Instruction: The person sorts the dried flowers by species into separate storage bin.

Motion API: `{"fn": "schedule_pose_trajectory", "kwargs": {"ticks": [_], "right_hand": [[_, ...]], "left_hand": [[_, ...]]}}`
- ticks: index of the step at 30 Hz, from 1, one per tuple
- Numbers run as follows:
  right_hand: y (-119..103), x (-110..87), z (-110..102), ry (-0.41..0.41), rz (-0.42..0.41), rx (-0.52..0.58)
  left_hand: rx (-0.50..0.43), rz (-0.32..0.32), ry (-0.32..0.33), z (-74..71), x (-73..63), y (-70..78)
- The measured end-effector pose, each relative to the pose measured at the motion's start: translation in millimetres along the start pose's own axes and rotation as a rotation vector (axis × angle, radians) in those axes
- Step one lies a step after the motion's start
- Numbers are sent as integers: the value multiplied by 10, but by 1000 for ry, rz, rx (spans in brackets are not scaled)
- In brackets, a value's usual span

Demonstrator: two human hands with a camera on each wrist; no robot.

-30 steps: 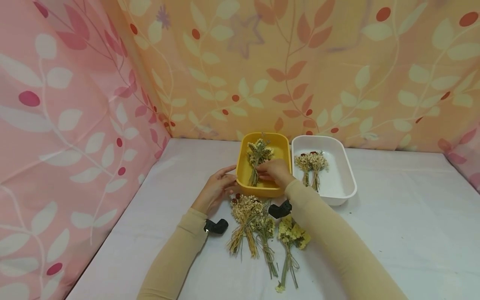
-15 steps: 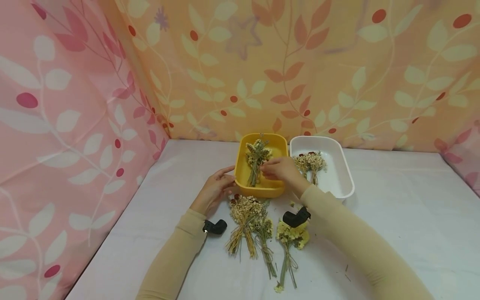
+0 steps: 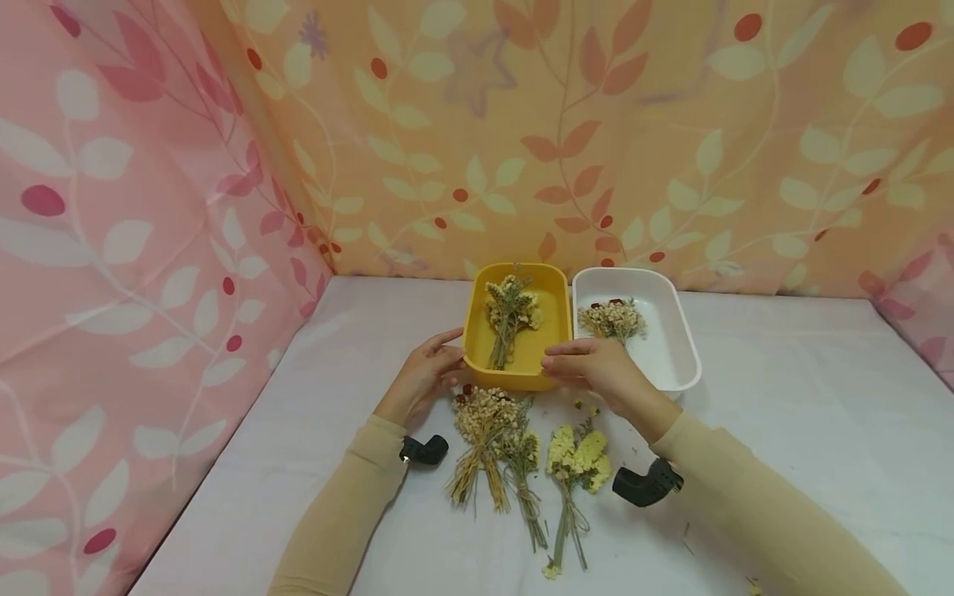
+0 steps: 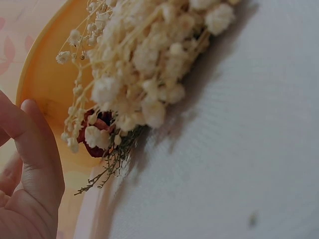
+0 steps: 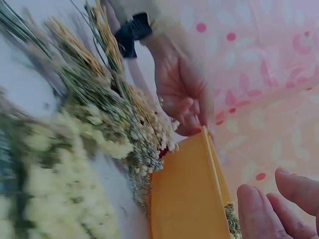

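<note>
A yellow tray (image 3: 555, 323) holds a bunch of dried flowers (image 3: 508, 310) with pale yellow heads and green stems. My left hand (image 3: 422, 377) rests against the tray's left front corner, fingers loosely extended; the left wrist view shows a fingertip at the wall. My right hand (image 3: 596, 370) hovers by the front right corner with extended fingers and nothing between them. On the table before the tray lie a cream bunch with dark red blooms (image 3: 484, 422), a greenish tied bunch (image 3: 527, 480) and a yellow tied bunch (image 3: 572, 472).
A white tray (image 3: 681, 352) stands against the yellow one's right side, with cream dried flowers (image 3: 614, 319) inside, partly hidden by my right hand. Small plant crumbs (image 3: 687, 538) lie on the white tablecloth (image 3: 805, 430). Patterned cloth walls (image 3: 417, 165) rise behind and at the left.
My right hand has let go of the bunch in the yellow tray and drawn back right and toward me. The bunch stays in the tray. My left hand keeps its place.
</note>
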State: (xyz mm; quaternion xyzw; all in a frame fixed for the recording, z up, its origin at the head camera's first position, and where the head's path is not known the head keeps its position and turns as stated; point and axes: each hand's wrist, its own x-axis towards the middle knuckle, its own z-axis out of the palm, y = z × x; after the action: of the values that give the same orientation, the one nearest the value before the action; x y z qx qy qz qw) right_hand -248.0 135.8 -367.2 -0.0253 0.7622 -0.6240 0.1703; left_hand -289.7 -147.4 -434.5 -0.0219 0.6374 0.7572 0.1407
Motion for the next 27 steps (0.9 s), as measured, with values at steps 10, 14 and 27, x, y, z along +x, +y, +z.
{"fn": "schedule_pose_trajectory", "kwargs": {"ticks": [10, 14, 27], "right_hand": [[109, -391, -114, -39, -29, 21], [173, -529, -133, -39, -2, 35], [399, -833, -183, -103, 22, 72]], "left_hand": [[22, 7, -22, -7, -14, 12], [25, 15, -19, -10, -7, 1], [10, 7, -17, 5, -14, 17]]}}
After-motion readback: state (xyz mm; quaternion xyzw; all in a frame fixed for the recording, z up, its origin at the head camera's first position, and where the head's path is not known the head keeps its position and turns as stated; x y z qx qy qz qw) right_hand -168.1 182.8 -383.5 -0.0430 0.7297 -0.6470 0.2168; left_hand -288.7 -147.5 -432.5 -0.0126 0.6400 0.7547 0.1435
